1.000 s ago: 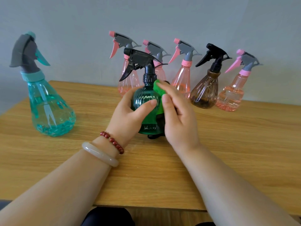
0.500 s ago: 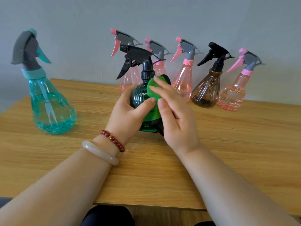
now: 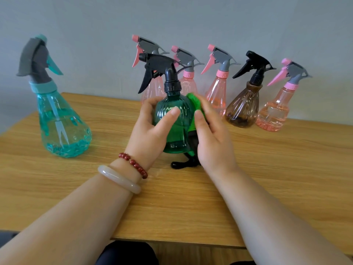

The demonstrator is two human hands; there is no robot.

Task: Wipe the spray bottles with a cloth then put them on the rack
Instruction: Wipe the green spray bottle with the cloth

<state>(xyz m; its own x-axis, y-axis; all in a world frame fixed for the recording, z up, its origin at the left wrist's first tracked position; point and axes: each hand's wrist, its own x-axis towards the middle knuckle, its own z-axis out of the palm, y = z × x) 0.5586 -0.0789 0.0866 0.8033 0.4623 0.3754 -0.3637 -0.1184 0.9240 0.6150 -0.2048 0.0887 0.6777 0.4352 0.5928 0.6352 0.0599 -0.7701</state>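
A dark green ribbed spray bottle (image 3: 174,129) with a black trigger head stands at the middle of the wooden table (image 3: 267,178). My left hand (image 3: 150,131) grips its body from the left, thumb across the front. My right hand (image 3: 212,136) holds a green cloth (image 3: 193,104) with a black edge against the bottle's right side. The cloth's black cord lies on the table below the bottle. No rack is in view.
A teal spray bottle (image 3: 61,129) stands at the left. Along the back wall stand several pink bottles (image 3: 275,109) with grey heads and a brown bottle (image 3: 243,108) with a black head. The table's front edge runs just below my forearms.
My right hand with the cloth has slid from the bottle's front shoulder round to its right side and a little down. The bottle has turned slightly; my left hand keeps its grip.
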